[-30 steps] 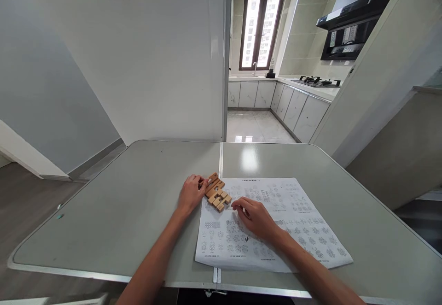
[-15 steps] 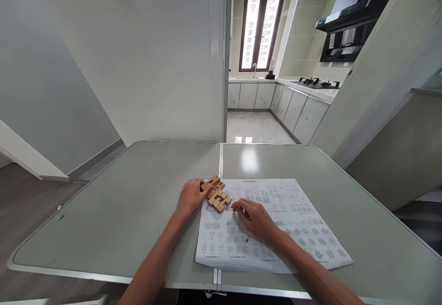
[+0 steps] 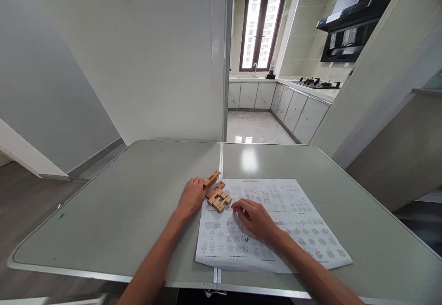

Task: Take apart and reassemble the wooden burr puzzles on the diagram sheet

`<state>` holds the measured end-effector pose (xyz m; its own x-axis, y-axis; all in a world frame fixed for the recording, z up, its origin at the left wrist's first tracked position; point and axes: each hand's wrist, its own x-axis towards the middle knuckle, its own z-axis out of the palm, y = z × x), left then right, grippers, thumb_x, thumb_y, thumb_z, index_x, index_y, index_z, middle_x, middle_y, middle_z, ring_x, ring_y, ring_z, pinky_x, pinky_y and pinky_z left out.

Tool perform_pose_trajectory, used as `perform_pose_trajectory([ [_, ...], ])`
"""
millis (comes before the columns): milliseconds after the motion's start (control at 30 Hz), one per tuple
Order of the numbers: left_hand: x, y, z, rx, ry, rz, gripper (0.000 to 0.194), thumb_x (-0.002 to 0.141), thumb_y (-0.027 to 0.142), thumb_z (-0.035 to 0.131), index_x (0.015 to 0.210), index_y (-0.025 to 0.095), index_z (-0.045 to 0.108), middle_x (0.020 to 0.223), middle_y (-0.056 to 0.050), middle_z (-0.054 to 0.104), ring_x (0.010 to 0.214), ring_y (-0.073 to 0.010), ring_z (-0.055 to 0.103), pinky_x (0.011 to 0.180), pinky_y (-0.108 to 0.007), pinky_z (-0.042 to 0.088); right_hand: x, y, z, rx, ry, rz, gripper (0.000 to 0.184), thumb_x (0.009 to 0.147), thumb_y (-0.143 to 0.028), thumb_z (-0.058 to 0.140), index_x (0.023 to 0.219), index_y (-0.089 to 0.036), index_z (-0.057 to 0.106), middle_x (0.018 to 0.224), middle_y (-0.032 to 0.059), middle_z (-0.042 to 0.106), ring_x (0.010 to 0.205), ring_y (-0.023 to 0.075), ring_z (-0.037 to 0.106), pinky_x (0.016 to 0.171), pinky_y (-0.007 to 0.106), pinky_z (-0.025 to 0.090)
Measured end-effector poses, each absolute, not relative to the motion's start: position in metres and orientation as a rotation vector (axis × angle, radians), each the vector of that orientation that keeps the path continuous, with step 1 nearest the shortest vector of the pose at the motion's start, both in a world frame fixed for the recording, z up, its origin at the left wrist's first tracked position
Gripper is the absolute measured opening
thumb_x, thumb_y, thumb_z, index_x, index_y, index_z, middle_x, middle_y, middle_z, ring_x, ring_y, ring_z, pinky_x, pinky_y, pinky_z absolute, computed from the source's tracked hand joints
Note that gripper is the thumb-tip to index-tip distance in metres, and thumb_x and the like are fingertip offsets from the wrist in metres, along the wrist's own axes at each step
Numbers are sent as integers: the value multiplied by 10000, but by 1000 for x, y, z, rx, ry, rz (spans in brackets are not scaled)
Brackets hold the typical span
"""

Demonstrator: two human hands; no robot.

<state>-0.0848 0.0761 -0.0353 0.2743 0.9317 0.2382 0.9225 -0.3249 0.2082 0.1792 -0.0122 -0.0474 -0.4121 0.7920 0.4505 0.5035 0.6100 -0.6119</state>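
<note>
My left hand [image 3: 194, 195] lies at the left edge of the printed sheet, its fingers closed on a wooden puzzle piece [image 3: 212, 178] that has a slot in it. Beside this piece, on the sheet, rests a cluster of notched wooden puzzle pieces [image 3: 219, 199]; a slotted one lies at its upper left side. My left fingertips are close to the cluster, and they partly hide the held piece. Just right of the cluster, my right hand [image 3: 253, 217] rests on the paper, fingers loosely curled, a gap by the thumb and nothing visible in them.
A large white sheet [image 3: 276, 245] printed with small diagrams covers the front right of the grey folding table [image 3: 113, 213]. A small green bit [image 3: 60, 216] lies near the table's left edge. Beyond the table are a wall and a kitchen doorway.
The slotted puzzle piece in my left hand has moved up and slightly away from the cluster, opening a gap between them. My right hand has stayed put.
</note>
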Motion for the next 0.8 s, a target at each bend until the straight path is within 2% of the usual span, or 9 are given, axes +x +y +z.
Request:
perform_pose_trajectory([
  [233, -84, 78, -35, 2473, 1792, 501, 506, 1117, 377, 205, 1018, 176, 658, 1004, -123, 708, 949, -268, 627, 859, -403, 449, 179, -12, -47, -1028, -2105, 486, 224, 1011, -132, 484, 1065, -235, 675, 976, 54, 767, 756, 182, 692, 652, 284, 486],
  [400, -83, 78, -33, 2471, 1758, 516, 492, 1111, 390, 235, 955, 190, 656, 994, -125, 711, 930, -258, 634, 868, -396, 450, 179, -12, -46, -1036, -2102, 487, 220, 1011, -134, 488, 1066, -238, 674, 980, 48, 767, 753, 180, 687, 659, 289, 480],
  [600, -87, 77, -22, 2431, 1687, 530, 506, 1100, 433, 283, 829, 198, 640, 911, -102, 722, 865, -245, 649, 776, -351, 461, 179, -12, -46, -1030, -2109, 480, 216, 1009, -132, 495, 1069, -238, 673, 980, 44, 764, 780, 182, 693, 688, 287, 490],
  [800, -79, 69, -13, 2432, 1638, 540, 510, 1103, 425, 268, 848, 202, 650, 927, -92, 735, 880, -238, 659, 779, -331, 464, 179, -12, -46, -1035, -2121, 444, 218, 1010, -132, 489, 1061, -234, 675, 961, 47, 762, 763, 182, 689, 674, 285, 489],
])
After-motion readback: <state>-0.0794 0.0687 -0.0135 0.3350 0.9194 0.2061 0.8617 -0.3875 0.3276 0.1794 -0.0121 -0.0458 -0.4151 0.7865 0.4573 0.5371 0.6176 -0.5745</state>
